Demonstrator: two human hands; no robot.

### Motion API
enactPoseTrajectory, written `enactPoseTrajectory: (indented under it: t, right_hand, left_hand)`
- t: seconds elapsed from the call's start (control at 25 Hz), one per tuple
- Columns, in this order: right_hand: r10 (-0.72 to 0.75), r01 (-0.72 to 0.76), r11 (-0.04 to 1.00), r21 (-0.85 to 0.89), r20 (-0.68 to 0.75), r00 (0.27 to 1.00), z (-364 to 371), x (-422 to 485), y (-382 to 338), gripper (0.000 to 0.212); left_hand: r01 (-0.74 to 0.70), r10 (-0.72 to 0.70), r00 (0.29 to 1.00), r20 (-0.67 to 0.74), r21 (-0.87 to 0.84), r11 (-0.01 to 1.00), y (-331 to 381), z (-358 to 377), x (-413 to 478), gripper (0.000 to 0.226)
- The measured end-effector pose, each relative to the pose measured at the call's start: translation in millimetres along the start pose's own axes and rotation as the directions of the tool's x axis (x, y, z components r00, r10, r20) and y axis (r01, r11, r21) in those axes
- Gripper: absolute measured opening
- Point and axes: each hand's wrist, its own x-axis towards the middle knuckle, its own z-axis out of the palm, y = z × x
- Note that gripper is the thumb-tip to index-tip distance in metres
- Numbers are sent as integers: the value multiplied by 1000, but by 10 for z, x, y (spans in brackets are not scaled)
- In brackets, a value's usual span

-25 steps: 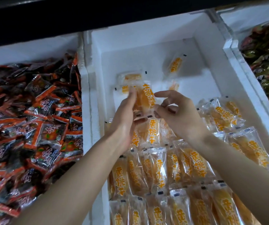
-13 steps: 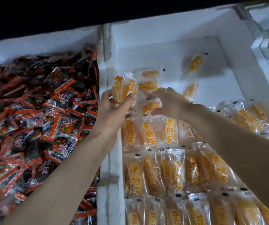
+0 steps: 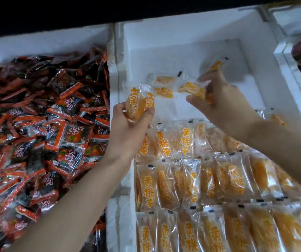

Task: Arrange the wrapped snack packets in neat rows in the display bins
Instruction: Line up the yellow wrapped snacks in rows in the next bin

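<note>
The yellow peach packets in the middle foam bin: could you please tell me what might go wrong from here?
1. The left hand grips its peach packets right beside the foam divider; one could slip into the red-and-black packet bin.
2. The right hand pinches a loose packet while its forearm crosses above the finished rows, which it might nudge askew.

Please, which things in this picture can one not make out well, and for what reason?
Head view:
- Packet in the right hand: motion blur, print unreadable.
- Bundle in the left hand: one packet or two, fingers hide it.
- Right bin: cut by the edge, contents dark.
- Front row: cut by the bottom edge.
</note>
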Motion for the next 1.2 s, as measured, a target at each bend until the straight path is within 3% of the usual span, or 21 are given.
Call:
enactPoseTrajectory:
  t: [0.16, 0.28, 0.48, 0.64, 0.72, 0.96, 1.04, 1.08, 1.16, 1.2]
  right_hand:
    - [190, -206, 974, 89, 162, 968, -281, -724, 19, 34]
    - [271, -276, 961, -14, 232, 934, -244, -1142, 108, 26]
    - [222, -156, 951, -266, 241, 945, 22, -1456, 143, 53]
    - [222, -187, 969, -163, 237, 946, 115, -1446, 172, 49]
    - [209, -161, 956, -245, 187, 960, 151, -1420, 190, 46]
    - [89, 39, 862, -505, 227, 970, 125, -1410, 161, 39]
    - [79, -47, 961, -273, 109, 991, 93, -1433, 175, 33]
    - [132, -131, 991, -10, 65, 989, 77, -1445, 160, 28]
    - [285, -292, 819, 495, 92, 954, 29, -1463, 111, 20]
    - [328, -345, 724, 597, 143, 934, 5, -1478, 88, 18]
  left_hand:
    - [66, -67, 995, 72, 7, 998, -14, 122, -274, 32]
    - [66, -68, 995, 79, 26, 997, -22, 183, -397, 32]
    - [6, -17, 993, 117, 95, 995, -82, 256, -554, 40]
    - [-34, 22, 993, 120, 104, 994, -115, 318, -653, 42]
    - [-36, 22, 991, 133, 99, 994, -129, 334, -695, 40]
    - [-28, -1, 980, 197, 147, 989, -180, 313, -830, 42]
    - [-34, -4, 971, 239, 154, 987, -196, 315, -886, 41]
    - [-52, 8, 961, 277, 149, 987, -194, 324, -916, 35]
    - [-101, 42, 914, 404, 124, 987, -157, 381, -1017, 26]
    - [-106, 48, 873, 486, 93, 990, -144, 426, -1083, 25]
